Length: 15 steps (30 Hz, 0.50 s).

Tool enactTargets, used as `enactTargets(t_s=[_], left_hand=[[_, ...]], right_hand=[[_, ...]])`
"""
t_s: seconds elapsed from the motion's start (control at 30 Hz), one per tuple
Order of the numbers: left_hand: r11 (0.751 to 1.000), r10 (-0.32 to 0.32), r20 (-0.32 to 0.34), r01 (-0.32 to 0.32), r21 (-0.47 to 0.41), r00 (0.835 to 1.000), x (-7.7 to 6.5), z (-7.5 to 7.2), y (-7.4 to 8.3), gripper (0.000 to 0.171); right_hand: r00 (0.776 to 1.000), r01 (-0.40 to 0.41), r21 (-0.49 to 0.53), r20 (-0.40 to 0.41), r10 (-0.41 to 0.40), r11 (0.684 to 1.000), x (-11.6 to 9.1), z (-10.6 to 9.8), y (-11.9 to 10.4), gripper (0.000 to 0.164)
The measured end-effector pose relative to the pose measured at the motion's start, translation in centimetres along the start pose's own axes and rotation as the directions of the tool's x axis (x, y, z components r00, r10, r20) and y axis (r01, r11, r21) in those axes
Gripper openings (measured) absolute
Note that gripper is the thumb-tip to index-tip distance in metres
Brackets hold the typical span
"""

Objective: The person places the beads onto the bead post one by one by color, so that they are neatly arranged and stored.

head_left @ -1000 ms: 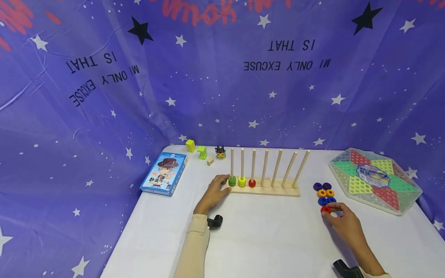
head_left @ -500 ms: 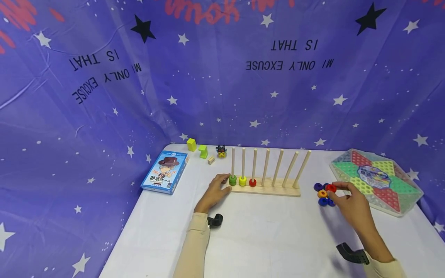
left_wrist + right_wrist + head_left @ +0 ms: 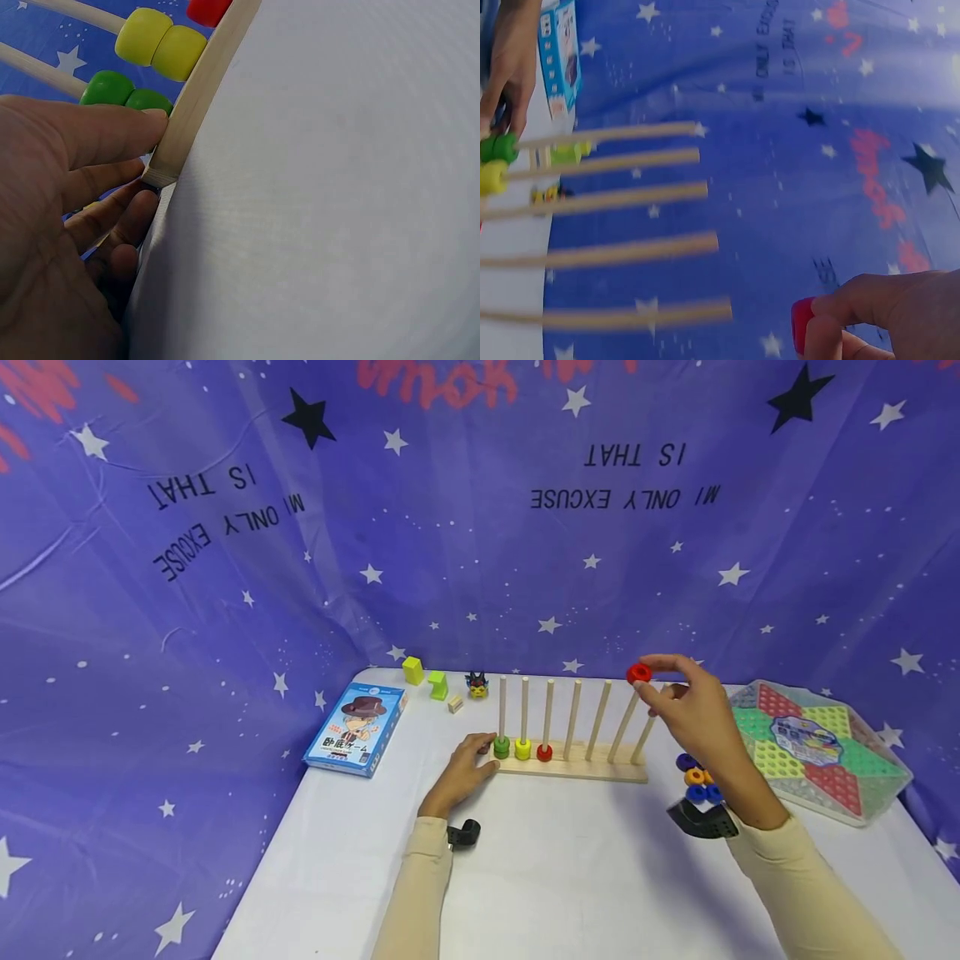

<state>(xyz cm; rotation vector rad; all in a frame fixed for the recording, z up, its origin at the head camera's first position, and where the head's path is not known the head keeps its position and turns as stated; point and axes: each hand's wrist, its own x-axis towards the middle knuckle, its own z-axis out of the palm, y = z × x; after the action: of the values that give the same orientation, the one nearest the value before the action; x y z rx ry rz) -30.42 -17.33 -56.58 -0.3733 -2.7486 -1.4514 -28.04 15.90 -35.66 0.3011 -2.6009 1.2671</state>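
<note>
My right hand (image 3: 693, 710) pinches a red bead (image 3: 639, 673) between thumb and fingertips, up at the tops of the right-hand pegs. In the right wrist view the red bead (image 3: 802, 324) shows beyond several blurred peg ends. A wooden peg rack (image 3: 570, 768) lies on the table with a row of upright pegs. Two green beads (image 3: 501, 747) fill the foot of its leftmost peg, two yellow beads (image 3: 160, 45) the second, and red (image 3: 544, 752) the third. With thumb in front and fingers behind, my left hand (image 3: 459, 777) grips the rack's left end.
Loose dark blue, orange and blue beads (image 3: 696, 792) lie right of the rack, partly behind the right forearm. A Chinese checkers set (image 3: 806, 743) sits farther right. A blue game box (image 3: 356, 731), yellow-green blocks (image 3: 413, 671) and a small figure (image 3: 477, 685) stand back left.
My right hand has lifted the red bead from beside the loose beads and carried it up and left to the peg tops. The left hand has stayed at the rack's end.
</note>
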Motion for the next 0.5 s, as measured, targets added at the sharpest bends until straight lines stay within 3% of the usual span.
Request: enactTargets(t_s=[0.23,0.5], left_hand=[[0.999,-0.052,0.018,0.052,-0.011,0.998,-0.2,0.3,-0.4,0.053],[0.999,-0.045,0.015,0.044,0.016,0.999,-0.1,0.0,-0.1,0.053]], right_hand=[[0.995,0.029,0.057,0.093,-0.034,0.998,1.9,3.7,-1.9,0.038],[0.993,0.039,0.042,0.114,-0.044,0.998,2.2,5.5,-2.1,0.036]])
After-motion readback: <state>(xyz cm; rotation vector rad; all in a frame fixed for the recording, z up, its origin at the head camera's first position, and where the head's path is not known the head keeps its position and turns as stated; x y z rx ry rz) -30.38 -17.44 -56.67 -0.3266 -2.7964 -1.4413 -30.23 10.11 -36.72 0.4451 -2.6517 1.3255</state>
